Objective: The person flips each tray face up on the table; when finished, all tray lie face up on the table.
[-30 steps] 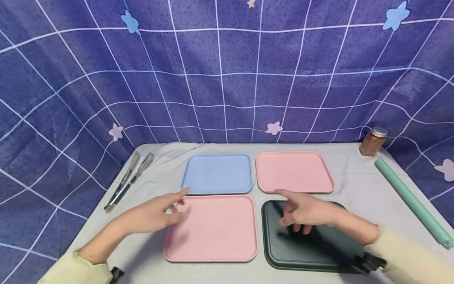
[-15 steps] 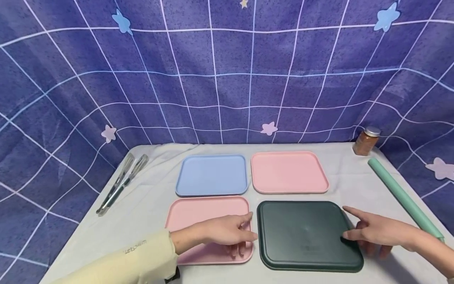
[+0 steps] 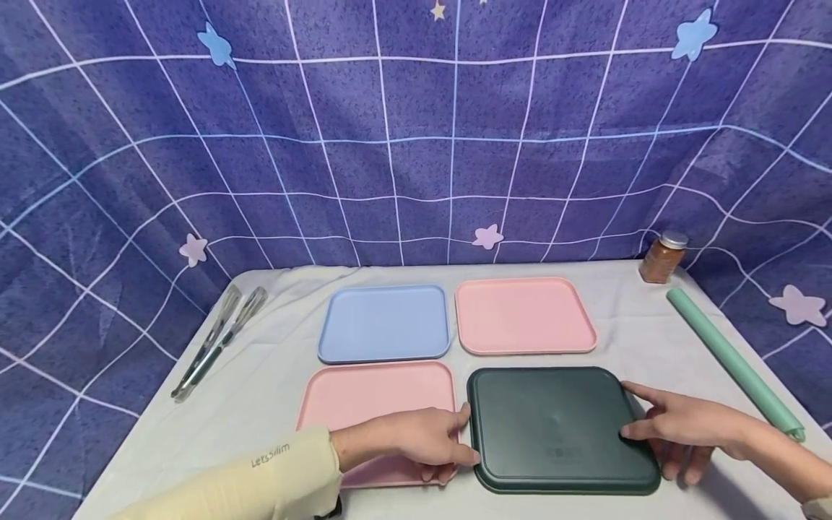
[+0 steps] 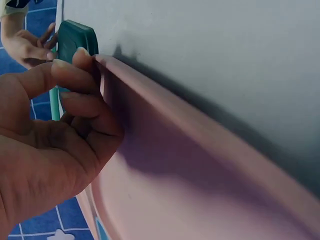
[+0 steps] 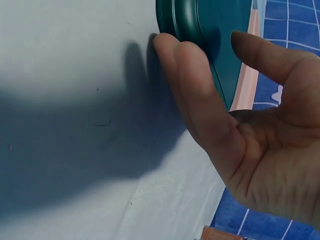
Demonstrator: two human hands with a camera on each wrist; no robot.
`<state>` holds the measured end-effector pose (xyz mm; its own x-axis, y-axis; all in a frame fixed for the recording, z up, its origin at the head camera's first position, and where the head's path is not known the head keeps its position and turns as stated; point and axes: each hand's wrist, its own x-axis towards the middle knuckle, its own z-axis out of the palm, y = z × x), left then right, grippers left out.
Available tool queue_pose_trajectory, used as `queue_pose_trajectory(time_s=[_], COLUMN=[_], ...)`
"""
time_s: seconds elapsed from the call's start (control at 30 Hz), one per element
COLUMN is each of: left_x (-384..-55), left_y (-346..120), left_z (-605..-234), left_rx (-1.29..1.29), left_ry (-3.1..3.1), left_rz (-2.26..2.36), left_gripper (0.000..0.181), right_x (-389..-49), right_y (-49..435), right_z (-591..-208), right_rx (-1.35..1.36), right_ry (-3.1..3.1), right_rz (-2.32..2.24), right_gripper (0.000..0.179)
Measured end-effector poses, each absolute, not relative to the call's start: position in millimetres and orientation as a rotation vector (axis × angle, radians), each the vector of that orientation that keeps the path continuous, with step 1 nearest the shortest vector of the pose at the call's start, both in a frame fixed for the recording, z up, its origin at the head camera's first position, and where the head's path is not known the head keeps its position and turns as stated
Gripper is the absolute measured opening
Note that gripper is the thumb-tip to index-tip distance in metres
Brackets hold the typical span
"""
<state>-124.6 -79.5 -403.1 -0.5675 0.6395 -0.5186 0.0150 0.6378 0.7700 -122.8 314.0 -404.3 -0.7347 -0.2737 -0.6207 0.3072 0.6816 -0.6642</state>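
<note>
A dark green tray (image 3: pixel 559 426) with a stepped rim and a faint raised mark lies flat on the white cloth. My left hand (image 3: pixel 425 437) reaches over the front pink tray (image 3: pixel 370 386), thumb and forefinger at the green tray's left edge. In the left wrist view that hand's fingers (image 4: pixel 87 107) are bent, low over the pink rim. My right hand (image 3: pixel 689 422) is at the green tray's right edge. There the right wrist view has two fairly straight fingers (image 5: pixel 192 75) against the rim and the thumb apart from them; whether the thumb touches cannot be seen.
A blue tray (image 3: pixel 383 323) and another pink tray (image 3: pixel 525 315) lie behind. Metal tongs (image 3: pixel 217 347) are at the left, a green roll (image 3: pixel 734 361) at the right, and a jar of brown contents (image 3: pixel 661 258) at the back right. A starry curtain (image 3: pixel 390 108) surrounds the table.
My left hand has moved right from the front pink tray's left side to the green tray's left edge. My right hand has moved right from above the green tray to its right edge.
</note>
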Motion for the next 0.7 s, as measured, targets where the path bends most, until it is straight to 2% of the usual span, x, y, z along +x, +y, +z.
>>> queue_pose_trajectory(time_s=[0.2, 0.43, 0.7], left_x=[-125, -123, -118], left_y=[-84, -92, -92], left_z=[-411, -419, -420], left_rx=[0.531, 0.545, 0.528], left_ry=[2.012, 1.999, 2.008], left_rz=[1.023, 1.184, 1.284], left_gripper=[0.086, 0.059, 0.071], right_x=[-125, -130, -134], right_y=[307, 317, 330], right_z=[-404, -408, -412], right_rx=[0.014, -0.103, -0.147], right_ry=[2.205, 2.152, 1.973], right_rz=[-1.009, -1.106, -1.245], right_gripper=[0.103, 0.103, 0.097])
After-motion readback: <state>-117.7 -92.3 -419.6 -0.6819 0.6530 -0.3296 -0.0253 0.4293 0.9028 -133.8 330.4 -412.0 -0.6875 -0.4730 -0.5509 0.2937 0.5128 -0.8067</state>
